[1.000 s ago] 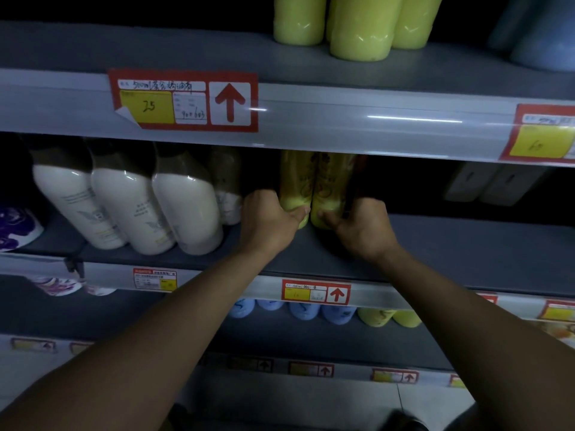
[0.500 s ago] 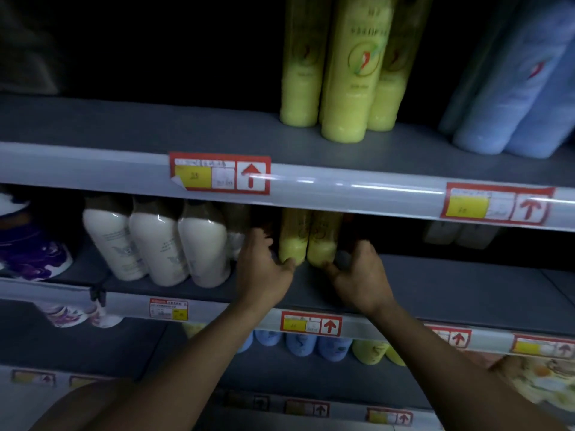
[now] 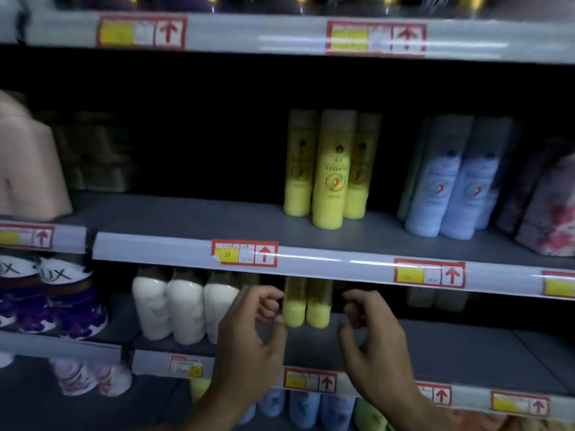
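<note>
Two yellow bottles [image 3: 295, 306] stand upright, long axes vertical, tops shadowed.

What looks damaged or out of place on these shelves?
The price tag on the middle shelf edge has its lower left corner peeling off. The two yellow bottles below stand upright.

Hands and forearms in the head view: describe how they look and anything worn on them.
The left hand and right hand are bare: no gloves, and no ring shows. The left forearm and right forearm are uncovered to the picture's edge, with no sleeve, watch or bracelet in sight. The dim, blurred picture could hide small marks.
</note>
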Tool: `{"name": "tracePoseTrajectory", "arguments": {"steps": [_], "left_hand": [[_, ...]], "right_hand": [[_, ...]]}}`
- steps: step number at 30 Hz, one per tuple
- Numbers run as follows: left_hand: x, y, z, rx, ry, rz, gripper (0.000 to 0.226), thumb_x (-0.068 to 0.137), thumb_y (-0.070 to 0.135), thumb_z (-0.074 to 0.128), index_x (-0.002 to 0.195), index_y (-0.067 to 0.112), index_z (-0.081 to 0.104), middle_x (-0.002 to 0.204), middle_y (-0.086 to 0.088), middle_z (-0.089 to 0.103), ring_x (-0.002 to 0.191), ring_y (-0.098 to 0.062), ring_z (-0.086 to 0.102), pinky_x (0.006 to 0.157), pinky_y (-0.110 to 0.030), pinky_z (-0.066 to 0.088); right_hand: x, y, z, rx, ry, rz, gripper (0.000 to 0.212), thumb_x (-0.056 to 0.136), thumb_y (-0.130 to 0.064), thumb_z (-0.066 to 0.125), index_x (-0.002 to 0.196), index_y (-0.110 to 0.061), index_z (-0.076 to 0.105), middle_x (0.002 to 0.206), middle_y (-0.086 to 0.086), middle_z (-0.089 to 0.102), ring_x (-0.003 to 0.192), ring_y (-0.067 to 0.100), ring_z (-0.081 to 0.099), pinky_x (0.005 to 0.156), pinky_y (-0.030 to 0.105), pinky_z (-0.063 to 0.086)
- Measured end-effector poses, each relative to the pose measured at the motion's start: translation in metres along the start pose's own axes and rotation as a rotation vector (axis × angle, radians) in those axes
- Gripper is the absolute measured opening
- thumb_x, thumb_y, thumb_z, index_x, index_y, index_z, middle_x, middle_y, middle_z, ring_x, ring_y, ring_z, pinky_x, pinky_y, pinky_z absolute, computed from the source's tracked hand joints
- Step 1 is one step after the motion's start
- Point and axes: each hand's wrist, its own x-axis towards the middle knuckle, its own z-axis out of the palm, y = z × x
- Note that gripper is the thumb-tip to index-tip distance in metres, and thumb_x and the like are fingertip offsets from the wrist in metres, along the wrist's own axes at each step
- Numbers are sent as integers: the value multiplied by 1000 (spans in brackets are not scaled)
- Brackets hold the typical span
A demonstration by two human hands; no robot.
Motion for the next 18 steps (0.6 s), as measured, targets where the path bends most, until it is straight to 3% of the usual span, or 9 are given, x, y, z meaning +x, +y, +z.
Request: {"name": "tracePoseTrajectory", "arguments": {"steps": [3,8,12,18], "left_hand": [[33,38,-10,1,47,153,33,85,-2,70,105,23,66,92,6,63,85,-17,63,71,-24,52],[90,77,-6,28,-4,198,26,88,10,71,108,24,61,96,7,59,85,-12,60,73,-16,49],[134,80,11,107,-125,135,36,88,16,77,117,24,57,110,7,54,92,-6,57,85,-25,53],[183,64,52,201,-197,6,62,84,33,84,135,16,52,128,-3,57,114,-18,60,102,-35,50]], "right_hand": [[27,-27,-24,36,121,-107,27,89,-13,62,114,-20,61,100,-10,59,93,4,63,79,16,48],[87,-45,-48,57,195,-82,31,89,-15,62,120,-18,59,107,-5,62,99,7,63,87,25,51],[137,-28,-53,-51,127,100,45,88,-15,67,131,-17,55,123,2,61,112,21,62,99,38,51],[194,-4,-41,-118,-57,314,64,90,-22,67,147,-7,41,137,14,60,125,33,59,103,42,48]]}}
